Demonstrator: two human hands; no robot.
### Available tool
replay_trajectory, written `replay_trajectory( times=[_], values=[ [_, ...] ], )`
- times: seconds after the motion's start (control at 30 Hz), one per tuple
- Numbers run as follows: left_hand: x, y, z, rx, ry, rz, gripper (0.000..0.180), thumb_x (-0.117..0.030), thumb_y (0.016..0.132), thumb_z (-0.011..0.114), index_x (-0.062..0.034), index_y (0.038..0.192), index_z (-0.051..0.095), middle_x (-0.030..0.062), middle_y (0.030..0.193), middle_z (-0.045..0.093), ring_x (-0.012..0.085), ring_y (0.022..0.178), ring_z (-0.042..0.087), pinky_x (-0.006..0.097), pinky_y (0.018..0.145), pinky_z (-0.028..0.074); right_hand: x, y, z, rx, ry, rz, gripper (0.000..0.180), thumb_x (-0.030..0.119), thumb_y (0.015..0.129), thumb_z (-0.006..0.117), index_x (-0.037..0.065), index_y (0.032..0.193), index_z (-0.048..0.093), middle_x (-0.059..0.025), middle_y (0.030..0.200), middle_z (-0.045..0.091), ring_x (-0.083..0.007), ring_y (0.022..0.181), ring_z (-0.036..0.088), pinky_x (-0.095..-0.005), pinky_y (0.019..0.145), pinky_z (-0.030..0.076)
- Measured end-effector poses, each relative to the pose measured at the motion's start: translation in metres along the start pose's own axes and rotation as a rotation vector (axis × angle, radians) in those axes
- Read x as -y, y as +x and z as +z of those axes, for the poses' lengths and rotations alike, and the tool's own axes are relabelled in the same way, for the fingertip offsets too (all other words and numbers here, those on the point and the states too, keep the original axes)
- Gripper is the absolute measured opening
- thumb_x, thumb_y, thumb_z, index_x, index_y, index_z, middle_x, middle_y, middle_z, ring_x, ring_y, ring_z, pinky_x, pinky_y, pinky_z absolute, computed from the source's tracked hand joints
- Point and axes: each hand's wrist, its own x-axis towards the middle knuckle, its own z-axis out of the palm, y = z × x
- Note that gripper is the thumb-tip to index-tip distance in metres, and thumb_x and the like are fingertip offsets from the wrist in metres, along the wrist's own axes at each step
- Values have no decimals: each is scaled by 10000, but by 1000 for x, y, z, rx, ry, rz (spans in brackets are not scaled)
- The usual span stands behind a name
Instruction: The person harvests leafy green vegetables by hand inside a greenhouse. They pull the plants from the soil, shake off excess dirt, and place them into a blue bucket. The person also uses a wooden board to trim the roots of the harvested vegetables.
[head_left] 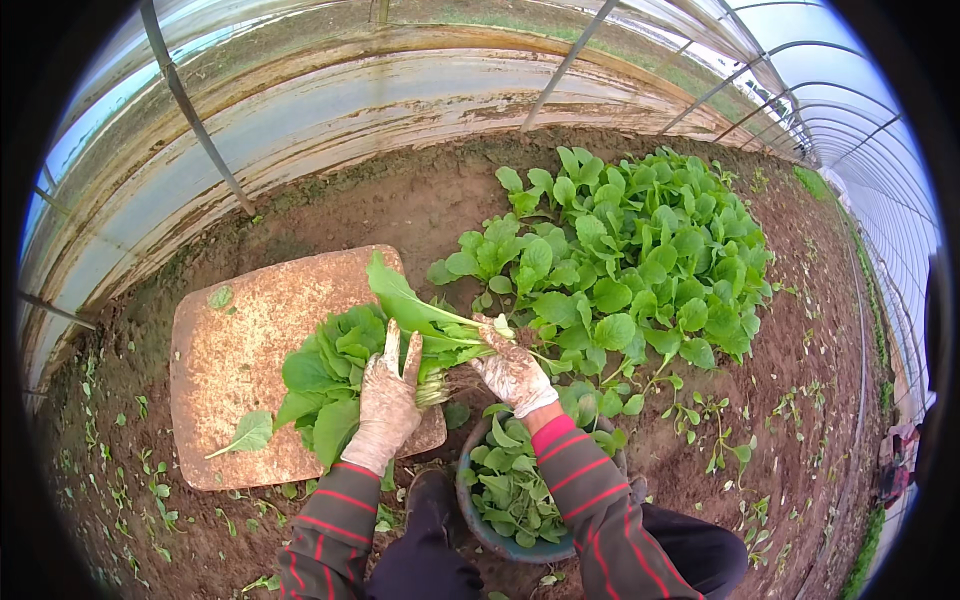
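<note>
My right hand, in a soil-stained whitish glove, is closed on the pale stem end of a leafy green plant. The plant's broad leaf points up and left. My left hand, gloved the same way, has two fingers stretched apart just below that plant. It lies against a bunch of leafy greens, whose pale cut-looking stems show beside the palm. Its thumb is hidden. Under the bunch is a worn, dirt-speckled flat board, with one loose leaf near its lower left.
A dense patch of growing greens stands ahead to the right. Between my legs, a round tub holds loose leaves. Small seedlings dot the brown soil. Plastic sheeting and metal hoops border the bed.
</note>
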Motion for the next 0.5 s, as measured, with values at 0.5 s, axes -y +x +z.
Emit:
replay_trajectory(
  times=[0.5],
  values=[
    [-8, 11, -4, 201, 71, 4, 759, -297, 703, 639, -220, 1361, 268, 121, 1007, 485, 291, 966, 466, 417, 901, 322, -8, -8, -15, -111, -75, -74, 346, 196, 903, 467, 66, 1223, 447, -58, 1207, 499, -210, 1136, 459, -387, 957, 379]
  ],
)
